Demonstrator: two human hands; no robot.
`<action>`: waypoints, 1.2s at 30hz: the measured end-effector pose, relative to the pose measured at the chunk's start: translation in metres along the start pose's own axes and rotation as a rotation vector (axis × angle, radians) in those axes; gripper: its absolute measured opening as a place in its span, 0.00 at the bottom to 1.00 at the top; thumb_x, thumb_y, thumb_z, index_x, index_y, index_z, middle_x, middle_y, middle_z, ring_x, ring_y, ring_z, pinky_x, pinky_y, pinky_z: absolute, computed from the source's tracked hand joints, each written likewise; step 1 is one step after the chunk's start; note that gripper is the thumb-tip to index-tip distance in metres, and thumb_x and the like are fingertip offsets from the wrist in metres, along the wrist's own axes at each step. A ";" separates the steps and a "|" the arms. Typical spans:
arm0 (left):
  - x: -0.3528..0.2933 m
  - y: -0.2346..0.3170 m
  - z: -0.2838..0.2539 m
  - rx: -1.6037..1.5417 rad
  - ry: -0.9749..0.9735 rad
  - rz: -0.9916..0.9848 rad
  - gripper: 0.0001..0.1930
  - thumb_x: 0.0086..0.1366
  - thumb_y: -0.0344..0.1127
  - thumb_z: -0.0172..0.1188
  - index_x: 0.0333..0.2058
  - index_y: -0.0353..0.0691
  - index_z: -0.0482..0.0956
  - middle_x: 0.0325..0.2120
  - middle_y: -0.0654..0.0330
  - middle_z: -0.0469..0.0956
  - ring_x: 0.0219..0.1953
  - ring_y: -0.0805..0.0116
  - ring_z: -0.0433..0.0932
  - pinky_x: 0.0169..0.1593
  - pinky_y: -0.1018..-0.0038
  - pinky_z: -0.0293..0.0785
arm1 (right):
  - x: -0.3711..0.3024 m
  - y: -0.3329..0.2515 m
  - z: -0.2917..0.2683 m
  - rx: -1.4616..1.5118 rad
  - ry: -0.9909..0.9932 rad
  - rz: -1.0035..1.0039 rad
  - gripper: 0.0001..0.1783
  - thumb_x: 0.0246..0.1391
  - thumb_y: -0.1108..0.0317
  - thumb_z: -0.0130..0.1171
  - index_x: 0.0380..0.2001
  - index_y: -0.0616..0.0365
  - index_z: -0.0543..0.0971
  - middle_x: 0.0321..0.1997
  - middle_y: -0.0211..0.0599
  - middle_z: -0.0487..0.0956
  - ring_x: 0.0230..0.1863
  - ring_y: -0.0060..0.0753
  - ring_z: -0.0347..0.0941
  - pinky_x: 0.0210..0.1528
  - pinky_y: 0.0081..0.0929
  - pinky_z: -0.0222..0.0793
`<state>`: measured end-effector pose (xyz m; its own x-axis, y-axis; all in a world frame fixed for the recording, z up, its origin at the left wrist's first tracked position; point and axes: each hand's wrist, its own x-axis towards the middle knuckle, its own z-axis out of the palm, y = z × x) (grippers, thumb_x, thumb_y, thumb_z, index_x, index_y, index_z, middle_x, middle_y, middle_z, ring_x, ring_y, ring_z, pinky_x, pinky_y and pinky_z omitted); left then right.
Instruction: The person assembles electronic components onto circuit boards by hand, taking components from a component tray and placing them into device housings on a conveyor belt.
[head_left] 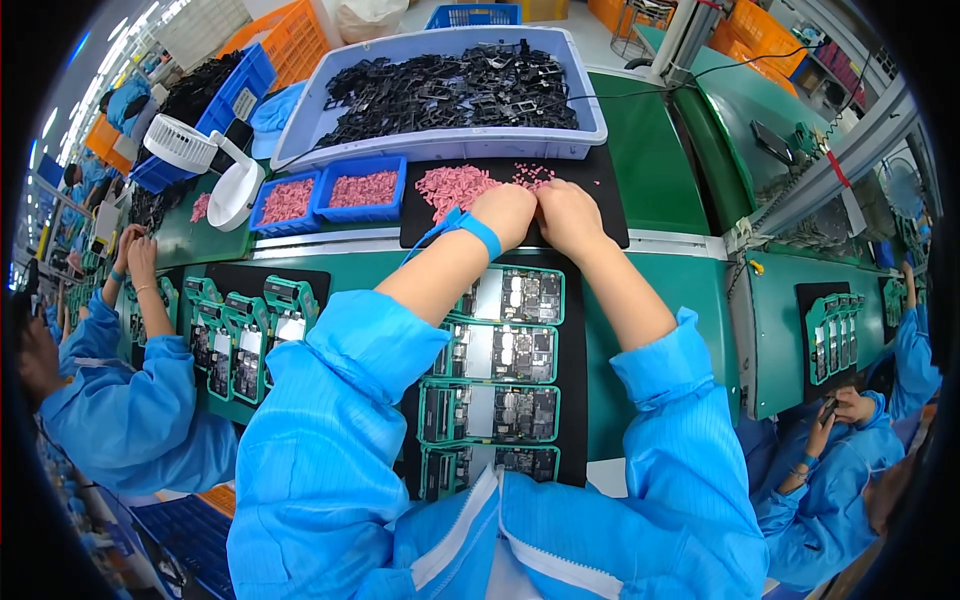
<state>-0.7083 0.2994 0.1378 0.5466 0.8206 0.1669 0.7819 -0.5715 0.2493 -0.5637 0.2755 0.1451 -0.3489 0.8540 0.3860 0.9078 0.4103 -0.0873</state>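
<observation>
My left hand (503, 213) and my right hand (570, 216) are close together, nearly touching, over a black mat (612, 222). Both look closed, with curled fingers mostly hidden behind the backs of the hands; whatever lies between them does not show. Small pink pieces (530, 173) are scattered just beyond my fingers. A denser heap of pink strips (447, 186) is left of them. Around my left wrist runs a blue strap (480, 233) with a cord. Below my wrists, several green frames (560, 355) holding phone circuit boards (525, 354) form a column, partly covered by my sleeves.
Two blue trays of pink pieces (319, 196) stand left of the heap. Behind is a large tub (440, 145) full of black plastic parts (450, 95). A white fan (235, 195) stands farther left. Co-workers in blue sit at left (140, 430) and right (835, 500).
</observation>
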 end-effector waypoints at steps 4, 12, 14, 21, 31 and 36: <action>-0.001 0.003 0.000 -0.056 0.037 0.000 0.05 0.50 0.27 0.58 0.25 0.39 0.83 0.29 0.46 0.80 0.36 0.47 0.80 0.43 0.57 0.76 | -0.011 -0.002 -0.004 0.014 0.056 -0.013 0.08 0.40 0.76 0.59 0.29 0.60 0.76 0.35 0.46 0.77 0.41 0.51 0.74 0.44 0.43 0.71; -0.006 0.001 0.001 0.041 0.022 0.040 0.05 0.50 0.26 0.58 0.26 0.35 0.82 0.32 0.43 0.80 0.37 0.46 0.80 0.43 0.57 0.76 | -0.122 -0.028 -0.051 0.303 -0.050 0.125 0.05 0.53 0.70 0.55 0.28 0.60 0.73 0.30 0.46 0.74 0.36 0.51 0.72 0.41 0.43 0.69; -0.015 -0.005 -0.001 -0.026 0.039 0.046 0.04 0.52 0.27 0.58 0.26 0.35 0.81 0.31 0.45 0.79 0.37 0.47 0.79 0.43 0.57 0.75 | -0.151 -0.043 -0.057 0.312 -0.095 0.103 0.05 0.53 0.70 0.55 0.28 0.59 0.73 0.29 0.45 0.74 0.37 0.50 0.72 0.41 0.42 0.68; -0.112 0.051 -0.051 -0.225 0.033 0.398 0.05 0.55 0.31 0.60 0.25 0.36 0.78 0.29 0.50 0.77 0.37 0.50 0.76 0.44 0.60 0.73 | -0.195 -0.058 -0.055 0.265 -0.013 0.058 0.05 0.50 0.72 0.59 0.27 0.59 0.73 0.29 0.43 0.73 0.35 0.49 0.71 0.40 0.41 0.68; -0.200 0.085 -0.017 -0.184 0.050 0.388 0.03 0.55 0.29 0.59 0.25 0.37 0.77 0.27 0.53 0.75 0.36 0.53 0.75 0.42 0.62 0.73 | -0.200 -0.060 -0.044 0.221 0.036 0.044 0.03 0.51 0.75 0.57 0.28 0.60 0.72 0.31 0.44 0.72 0.37 0.49 0.71 0.40 0.40 0.68; -0.201 0.096 -0.011 0.052 0.044 0.389 0.04 0.48 0.27 0.58 0.26 0.38 0.77 0.30 0.56 0.76 0.39 0.57 0.76 0.43 0.66 0.73 | -0.201 -0.061 -0.043 0.201 0.028 0.060 0.03 0.51 0.75 0.56 0.29 0.61 0.72 0.31 0.45 0.73 0.37 0.50 0.71 0.41 0.41 0.68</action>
<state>-0.7465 0.0796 0.1384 0.7923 0.5419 0.2803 0.5340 -0.8382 0.1110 -0.5392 0.0652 0.1121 -0.2866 0.8708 0.3995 0.8610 0.4170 -0.2912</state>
